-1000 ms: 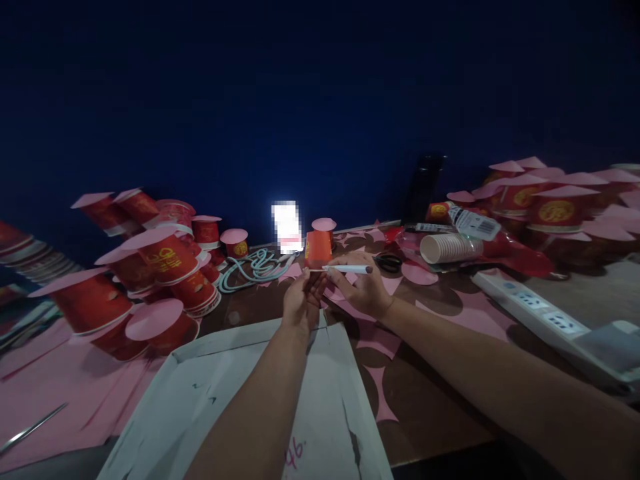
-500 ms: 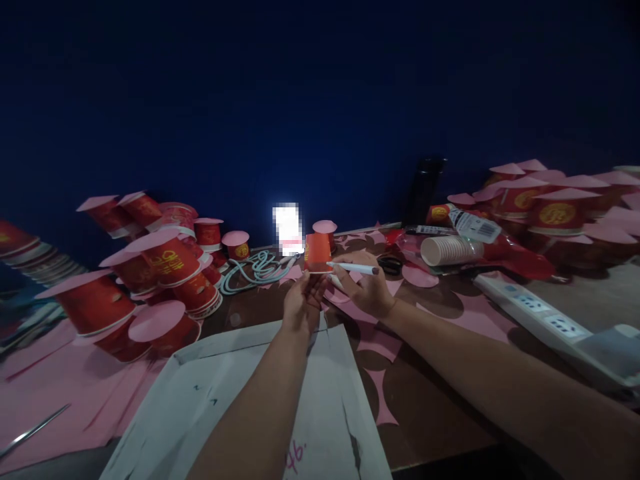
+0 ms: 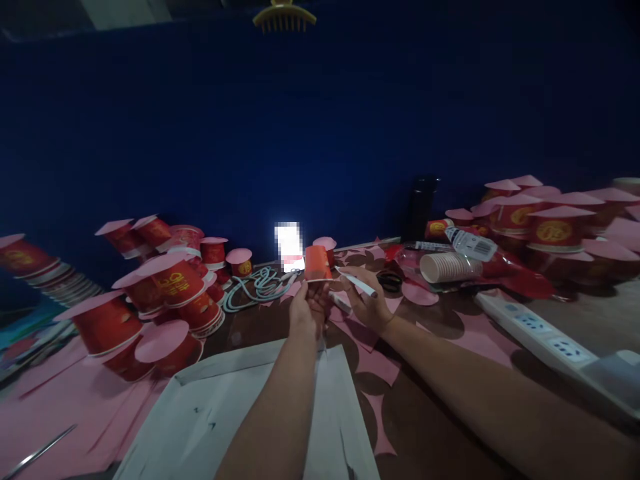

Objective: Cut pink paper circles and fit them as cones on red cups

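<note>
My left hand (image 3: 306, 311) is closed around the rim of an upside-down red paper cup (image 3: 317, 263), held above the brown table (image 3: 435, 427). My right hand (image 3: 367, 301) grips a white pen (image 3: 357, 283) with a dark cap, its tip pointing toward the cup's rim. Both hands meet near the table's middle, over pink paper offcuts (image 3: 373, 360). What lies under the cup's rim I cannot make out.
Red cups capped with pink paper discs are piled at left (image 3: 165, 283) and right (image 3: 550, 223). A sleeve of stacked cups (image 3: 447, 267) lies on its side. Scissors (image 3: 390, 280), a coiled cable (image 3: 257, 283), a white power strip (image 3: 537, 330), a grey tray (image 3: 235, 413) and a dark bottle (image 3: 423, 207) surround me.
The view tilted upward, so everything sits lower in frame. The pen in my right hand swung from level to slanting down to the right. The cup stays in my left hand.
</note>
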`<move>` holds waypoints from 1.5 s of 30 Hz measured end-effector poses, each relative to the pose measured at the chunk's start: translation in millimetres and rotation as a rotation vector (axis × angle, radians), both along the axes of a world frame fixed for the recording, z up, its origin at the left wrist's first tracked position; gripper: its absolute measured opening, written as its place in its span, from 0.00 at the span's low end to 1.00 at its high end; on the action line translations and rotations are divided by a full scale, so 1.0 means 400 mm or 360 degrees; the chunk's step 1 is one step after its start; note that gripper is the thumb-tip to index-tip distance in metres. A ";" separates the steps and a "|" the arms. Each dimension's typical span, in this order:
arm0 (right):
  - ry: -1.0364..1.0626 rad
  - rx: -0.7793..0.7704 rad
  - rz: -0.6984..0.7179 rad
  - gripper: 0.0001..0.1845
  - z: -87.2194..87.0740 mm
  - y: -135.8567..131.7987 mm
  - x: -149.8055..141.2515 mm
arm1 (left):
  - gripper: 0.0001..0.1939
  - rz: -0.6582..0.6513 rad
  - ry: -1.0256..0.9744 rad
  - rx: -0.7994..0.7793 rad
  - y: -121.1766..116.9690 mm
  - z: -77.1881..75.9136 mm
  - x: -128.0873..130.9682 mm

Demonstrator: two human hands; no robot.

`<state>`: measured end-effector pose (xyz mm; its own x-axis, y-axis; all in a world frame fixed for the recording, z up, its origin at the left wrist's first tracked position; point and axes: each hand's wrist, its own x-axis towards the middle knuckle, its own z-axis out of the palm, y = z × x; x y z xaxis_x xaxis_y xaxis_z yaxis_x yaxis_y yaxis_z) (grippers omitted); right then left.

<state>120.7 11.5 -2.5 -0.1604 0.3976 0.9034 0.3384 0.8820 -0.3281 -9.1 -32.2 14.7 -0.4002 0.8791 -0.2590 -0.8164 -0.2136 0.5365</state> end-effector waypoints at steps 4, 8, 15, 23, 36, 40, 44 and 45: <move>-0.0015 0.0028 0.0025 0.14 -0.004 0.000 0.005 | 0.08 0.0019 -0.0164 0.0026 0.021 -0.022 0.021; -0.0022 0.0005 0.0109 0.16 0.001 -0.008 0.005 | 0.07 -0.0030 -0.0233 0.0082 0.018 -0.039 0.024; -0.0094 -0.0004 0.0165 0.20 0.020 -0.009 0.011 | 0.03 -0.0079 -0.0198 0.0117 0.007 -0.035 0.024; 0.0336 -0.0253 0.0148 0.19 0.024 0.028 0.021 | 0.08 -0.0251 0.0028 0.0181 -0.002 -0.025 0.046; 0.0489 -0.0482 0.0253 0.17 0.042 0.016 0.004 | 0.11 -0.0416 -0.0121 0.0166 -0.041 0.009 0.105; 0.0448 -0.0461 0.0268 0.17 0.046 0.010 -0.002 | 0.11 -0.0387 -0.0124 0.0164 -0.037 0.002 0.096; 0.0339 -0.0321 0.0151 0.17 0.049 0.005 0.004 | 0.12 -0.0379 -0.0165 0.0168 -0.027 -0.014 0.076; 0.0294 -0.0276 0.0125 0.18 0.049 0.001 0.005 | 0.13 -0.0375 -0.0174 0.0199 -0.025 -0.014 0.070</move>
<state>122.8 11.9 16.9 -0.0356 0.5417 0.8398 0.1914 0.8285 -0.5263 18.9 -42.2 9.0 -0.1567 0.9724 -0.1730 -0.9029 -0.0700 0.4241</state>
